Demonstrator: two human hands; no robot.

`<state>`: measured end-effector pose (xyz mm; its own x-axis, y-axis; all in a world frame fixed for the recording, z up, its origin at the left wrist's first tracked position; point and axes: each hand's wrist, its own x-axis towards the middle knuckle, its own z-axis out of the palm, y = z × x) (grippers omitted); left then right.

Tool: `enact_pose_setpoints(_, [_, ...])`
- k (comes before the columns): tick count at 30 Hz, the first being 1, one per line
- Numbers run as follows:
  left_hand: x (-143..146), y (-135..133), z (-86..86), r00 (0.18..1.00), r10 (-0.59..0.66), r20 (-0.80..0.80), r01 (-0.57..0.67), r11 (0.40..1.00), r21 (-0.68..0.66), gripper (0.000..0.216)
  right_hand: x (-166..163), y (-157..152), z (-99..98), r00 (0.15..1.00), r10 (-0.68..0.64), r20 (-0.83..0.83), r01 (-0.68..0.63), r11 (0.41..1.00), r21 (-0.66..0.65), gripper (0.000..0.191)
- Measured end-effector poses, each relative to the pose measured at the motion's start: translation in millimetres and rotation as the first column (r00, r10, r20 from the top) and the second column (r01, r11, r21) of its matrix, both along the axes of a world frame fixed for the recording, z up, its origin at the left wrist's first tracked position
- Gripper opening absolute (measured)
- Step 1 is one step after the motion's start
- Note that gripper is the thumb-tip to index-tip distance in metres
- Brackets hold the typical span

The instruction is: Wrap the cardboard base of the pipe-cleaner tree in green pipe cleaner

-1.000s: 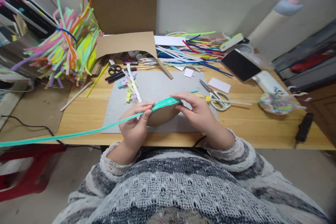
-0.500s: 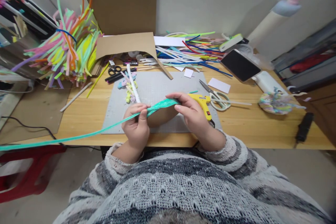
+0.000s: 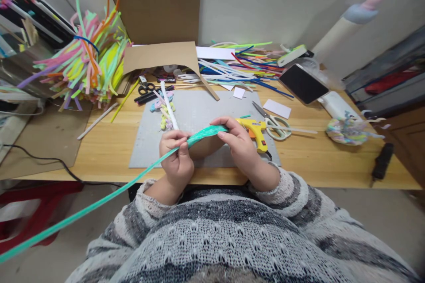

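Note:
A teal pipe cleaner [image 3: 109, 201] trails down from my left hand to the lower left edge of the view. Between my hands, teal strands [image 3: 206, 133] lie side by side in a flat band along the upper edge of a curved brown cardboard piece [image 3: 206, 148]. My left hand [image 3: 176, 154] pinches the pipe cleaner between thumb and fingers at the band's left end. At the right end, my right hand [image 3: 242, 146] grips the band and the cardboard, thumb in front and fingers behind. The cardboard's ends are hidden by my hands.
A grey cutting mat [image 3: 212, 101] lies under my hands. To the right are a yellow glue gun [image 3: 254, 130], scissors [image 3: 277, 126] and a phone [image 3: 303, 83]. Colourful pipe cleaners [image 3: 89, 62] stand bundled at left; black scissors [image 3: 146, 86] lie behind the mat.
The pipe cleaner's loose length has swung lower on the left. My left hand has shifted slightly right, closer to my right hand, which keeps its hold.

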<state>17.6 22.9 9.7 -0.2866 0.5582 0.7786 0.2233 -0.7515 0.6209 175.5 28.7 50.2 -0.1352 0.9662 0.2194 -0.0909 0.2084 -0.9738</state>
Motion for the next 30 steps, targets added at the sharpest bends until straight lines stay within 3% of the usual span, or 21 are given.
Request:
enact_pose_setpoints(25, [1.5, -0.8, 2.0, 0.999, -0.026, -0.020, 0.027, 0.999, 0.026, 0.006, -3.9, 1.0, 7.6, 0.998, -0.039, 0.055, 0.042, 0.998, -0.048, 0.014])
enact_pose_setpoints(30, [1.0, -0.8, 1.9, 1.000, -0.018, -0.020, 0.018, 1.000, 0.023, 0.005, 1.1, 2.1, 2.9, 0.998, 0.043, -0.045, -0.044, 0.998, -0.033, 0.020])
